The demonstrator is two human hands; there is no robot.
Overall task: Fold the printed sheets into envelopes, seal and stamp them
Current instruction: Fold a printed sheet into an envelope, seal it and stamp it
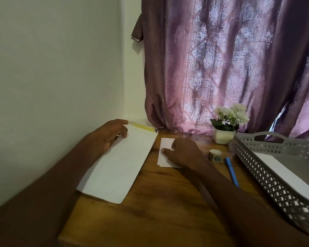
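A long white envelope with a yellow strip along its far flap lies slanted on the wooden table. My left hand grips its far left corner, thumb on top. A small folded white sheet lies to the right of the envelope. My right hand lies on this folded sheet with curled fingers, the thumb pressing its left edge. Whether the fingers pinch the paper is hidden.
A roll of patterned tape and a blue pen lie right of the folded sheet. A grey perforated tray holding white paper stands at the right. A white pot of flowers and a purple curtain are behind.
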